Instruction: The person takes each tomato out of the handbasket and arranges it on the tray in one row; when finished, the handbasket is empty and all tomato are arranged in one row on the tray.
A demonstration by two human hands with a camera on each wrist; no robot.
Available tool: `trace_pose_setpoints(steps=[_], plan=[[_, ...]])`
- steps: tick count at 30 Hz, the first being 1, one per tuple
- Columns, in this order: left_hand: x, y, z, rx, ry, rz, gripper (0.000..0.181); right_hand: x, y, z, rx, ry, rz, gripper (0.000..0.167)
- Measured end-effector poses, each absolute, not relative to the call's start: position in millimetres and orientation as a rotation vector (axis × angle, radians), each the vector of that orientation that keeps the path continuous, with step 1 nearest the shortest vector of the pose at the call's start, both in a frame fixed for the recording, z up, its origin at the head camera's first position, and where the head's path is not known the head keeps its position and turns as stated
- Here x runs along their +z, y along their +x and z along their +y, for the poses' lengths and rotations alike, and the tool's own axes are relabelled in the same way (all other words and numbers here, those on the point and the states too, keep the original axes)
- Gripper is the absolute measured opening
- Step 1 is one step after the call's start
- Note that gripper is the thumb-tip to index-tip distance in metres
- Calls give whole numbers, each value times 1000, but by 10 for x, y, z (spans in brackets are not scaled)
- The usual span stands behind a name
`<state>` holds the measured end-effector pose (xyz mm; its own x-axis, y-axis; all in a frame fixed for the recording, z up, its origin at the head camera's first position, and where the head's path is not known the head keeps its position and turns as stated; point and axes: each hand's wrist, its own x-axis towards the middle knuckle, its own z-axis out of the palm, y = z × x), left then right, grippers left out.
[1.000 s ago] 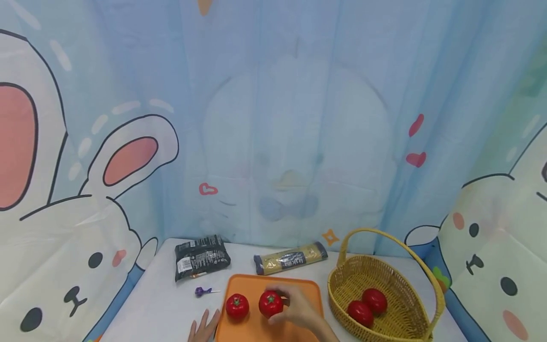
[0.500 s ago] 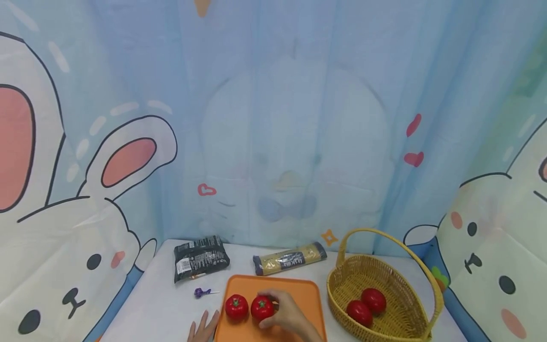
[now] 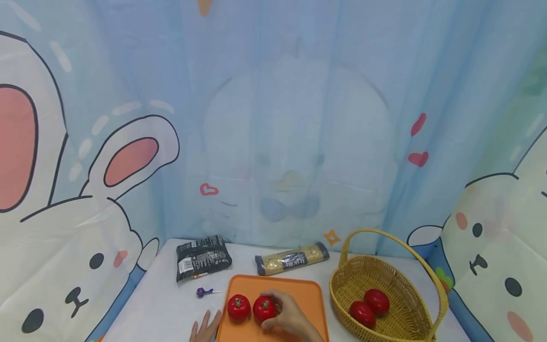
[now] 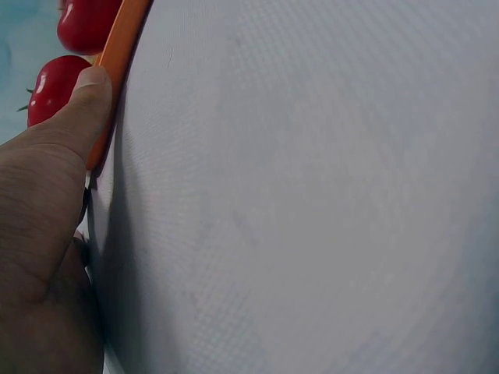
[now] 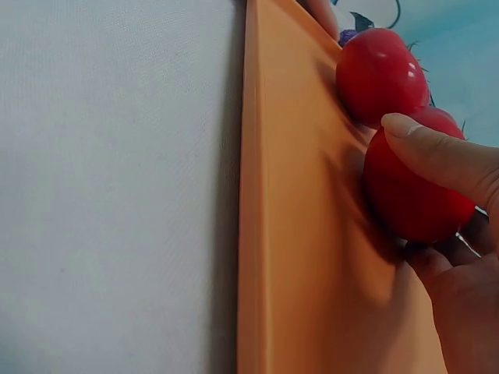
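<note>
My right hand (image 3: pixel 291 317) grips a red tomato (image 3: pixel 263 309) over the orange tray (image 3: pixel 295 286), thumb and fingers curled about it. In the right wrist view the thumb presses on the near side of this tomato (image 5: pixel 413 191), low on the tray. A second red tomato (image 3: pixel 238 308) sits on the tray just to its left. By the tray's left edge lies my left hand (image 3: pixel 205 328), fingers extended. The left wrist view shows its thumb (image 4: pixel 87 101) against the tray's rim (image 4: pixel 125 51); most of its other fingers are hidden there.
To the right stands a yellow wicker basket (image 3: pixel 403 304) with two dark red round fruits (image 3: pixel 369 308) inside. Behind the tray lie a gold packet (image 3: pixel 292 259) and a black packet (image 3: pixel 204 258). A purple lollipop (image 3: pixel 202 292) lies left of the tray on the white table (image 3: pixel 149 308).
My right hand has carried its tomato leftward, close beside the other tomato, and lately holds about the same spot. The left hand stays by the tray's edge.
</note>
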<state>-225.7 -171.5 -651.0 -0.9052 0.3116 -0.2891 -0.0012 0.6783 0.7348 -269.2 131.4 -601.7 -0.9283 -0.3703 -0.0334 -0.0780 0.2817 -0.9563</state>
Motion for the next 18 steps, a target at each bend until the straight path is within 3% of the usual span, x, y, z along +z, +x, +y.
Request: trace_pose_setpoints(steps=[18], plan=[[-6522,-2265,-1737,1089,208,2491,118,-6012,-2721,1286,-1687,-426,2257,70]])
